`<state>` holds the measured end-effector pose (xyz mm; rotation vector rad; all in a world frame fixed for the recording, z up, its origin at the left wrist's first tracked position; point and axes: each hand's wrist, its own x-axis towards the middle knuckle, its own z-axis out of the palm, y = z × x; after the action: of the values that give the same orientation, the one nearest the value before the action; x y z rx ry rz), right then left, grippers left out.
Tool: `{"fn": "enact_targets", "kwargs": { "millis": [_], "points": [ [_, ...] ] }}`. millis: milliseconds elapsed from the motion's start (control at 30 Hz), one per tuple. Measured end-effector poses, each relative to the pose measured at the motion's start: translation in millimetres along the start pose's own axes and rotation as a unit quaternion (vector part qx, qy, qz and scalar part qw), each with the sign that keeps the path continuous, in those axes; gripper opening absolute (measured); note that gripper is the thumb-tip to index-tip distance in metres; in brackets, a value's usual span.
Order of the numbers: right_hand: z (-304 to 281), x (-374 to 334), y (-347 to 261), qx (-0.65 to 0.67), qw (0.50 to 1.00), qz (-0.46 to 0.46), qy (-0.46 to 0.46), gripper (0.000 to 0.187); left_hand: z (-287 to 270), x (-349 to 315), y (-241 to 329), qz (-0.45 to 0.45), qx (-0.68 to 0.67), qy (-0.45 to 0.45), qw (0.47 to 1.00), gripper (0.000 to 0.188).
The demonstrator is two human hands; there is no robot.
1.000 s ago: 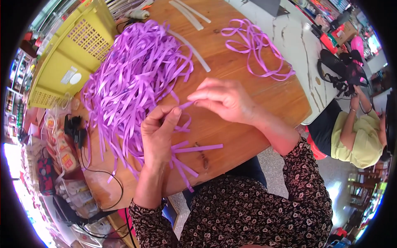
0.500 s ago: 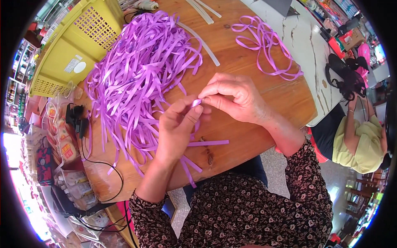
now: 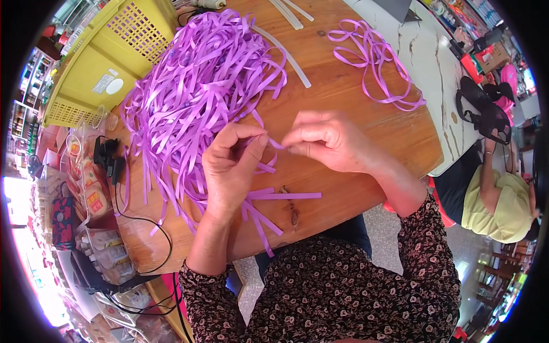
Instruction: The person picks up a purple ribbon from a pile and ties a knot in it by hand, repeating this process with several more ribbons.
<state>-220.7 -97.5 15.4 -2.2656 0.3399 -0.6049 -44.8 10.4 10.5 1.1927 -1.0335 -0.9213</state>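
A short stretch of purple ribbon (image 3: pixel 275 143) runs between my two hands above the wooden table. My left hand (image 3: pixel 231 163) pinches it between thumb and forefinger. Close by on the right, my right hand (image 3: pixel 329 140) has its fingertips closed on the ribbon's other part. Behind and left of my left hand lies a large tangled heap of purple ribbons (image 3: pixel 194 86). Several loose ribbon ends (image 3: pixel 286 196) stick out below my left hand toward the table's near edge. Where the held ribbon leads behind my left hand is hidden.
A yellow plastic crate (image 3: pixel 111 63) leans at the far left, by a black cable (image 3: pixel 146 223). Separate purple ribbon loops (image 3: pixel 377 68) lie at the far right. Pale strips (image 3: pixel 291 57) rest at the back. Beyond the marbled white table (image 3: pixel 426 74), another person (image 3: pixel 497 200) sits in yellow.
My hands have drawn apart, the left one leftward, so ribbon now shows between the fingertips. The whole view has shifted slightly.
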Motion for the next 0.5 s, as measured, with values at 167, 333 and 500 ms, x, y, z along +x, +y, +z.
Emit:
{"fn": "enact_targets", "kwargs": {
  "millis": [167,333,500],
  "points": [
    [6.9,2.9,-0.2,0.287,0.958,-0.005,-0.02,0.019,11.8,-2.1,-5.3,-0.089,-0.168,0.014,0.982,0.01],
    [11.3,5.1,-5.4,0.274,0.959,-0.031,0.067,0.022,16.4,-9.7,-12.0,-0.054,-0.22,0.011,0.974,0.009],
    [2.2,1.4,-19.7,0.024,0.977,-0.084,0.192,0.025,9.0,-9.6,-13.6,-0.073,-0.245,0.025,0.966,0.008]
  ]
}}
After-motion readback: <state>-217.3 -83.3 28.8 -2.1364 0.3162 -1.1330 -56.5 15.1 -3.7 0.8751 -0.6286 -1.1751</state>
